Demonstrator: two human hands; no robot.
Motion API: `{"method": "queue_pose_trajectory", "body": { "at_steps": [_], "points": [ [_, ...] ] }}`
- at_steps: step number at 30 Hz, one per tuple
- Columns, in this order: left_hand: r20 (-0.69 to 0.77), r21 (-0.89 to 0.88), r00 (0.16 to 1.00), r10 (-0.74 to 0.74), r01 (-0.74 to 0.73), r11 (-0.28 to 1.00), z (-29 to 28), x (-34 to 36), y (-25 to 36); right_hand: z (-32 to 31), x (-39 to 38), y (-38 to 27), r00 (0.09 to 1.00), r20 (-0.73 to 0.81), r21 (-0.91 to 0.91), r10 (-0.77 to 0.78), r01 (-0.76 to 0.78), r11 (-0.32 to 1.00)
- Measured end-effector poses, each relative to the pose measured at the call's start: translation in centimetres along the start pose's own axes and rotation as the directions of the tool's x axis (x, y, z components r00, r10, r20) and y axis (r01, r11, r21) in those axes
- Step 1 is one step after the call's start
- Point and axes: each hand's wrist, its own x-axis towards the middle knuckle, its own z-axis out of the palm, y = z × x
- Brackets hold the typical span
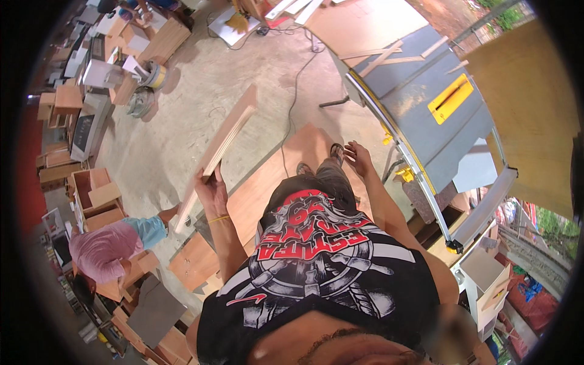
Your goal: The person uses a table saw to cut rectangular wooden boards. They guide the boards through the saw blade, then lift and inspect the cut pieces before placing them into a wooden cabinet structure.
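A bundle of long, thin wooden boards (pixel 226 135) is gripped from its side by my left hand (pixel 213 193), with fingers wrapped round its lower half. The boards lie flush against each other and slant up and to the right. My right hand (pixel 359 158) hangs empty, its fingers apart and loosely curled. It is nearest the edge of a table saw (pixel 420 143), which has a dark grey top and a yellow blade insert (pixel 451 99). No contact shows between that hand and the saw.
Wood strips (pixel 382 58) lie on the saw's far end. A large wooden panel (pixel 255 188) lies on the floor by my feet, and a black cable (pixel 291 103) runs nearby. A person in a pink shirt (pixel 100 252) bends at the left among wooden boxes (pixel 100 194). A bucket (pixel 157 76) stands far left.
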Motion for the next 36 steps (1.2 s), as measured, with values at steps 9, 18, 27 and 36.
{"method": "queue_pose_trajectory", "body": {
  "at_steps": [9,18,27,36],
  "points": [
    [-0.389,-0.495,0.919,-0.068,-0.146,0.856,-27.5,2.6,3.6,0.2,21.0,0.9,0.972,-0.188,0.877,0.143,0.100,0.470],
    [-0.748,-0.283,0.663,-0.023,-0.288,0.915,-30.5,-4.9,-1.8,1.0,29.2,-1.4,0.933,-0.257,0.943,-0.251,0.299,0.148],
    [-0.693,0.702,0.506,0.513,0.634,0.324,-16.0,-0.6,-7.0,14.7,29.8,-1.5,0.964,-0.113,-0.727,0.240,-0.245,0.642],
    [-0.690,0.720,0.501,0.522,0.400,0.567,-23.5,11.2,-4.8,44.5,41.3,-8.6,0.974,0.225,-0.805,0.016,0.176,0.566]
  ]
}}
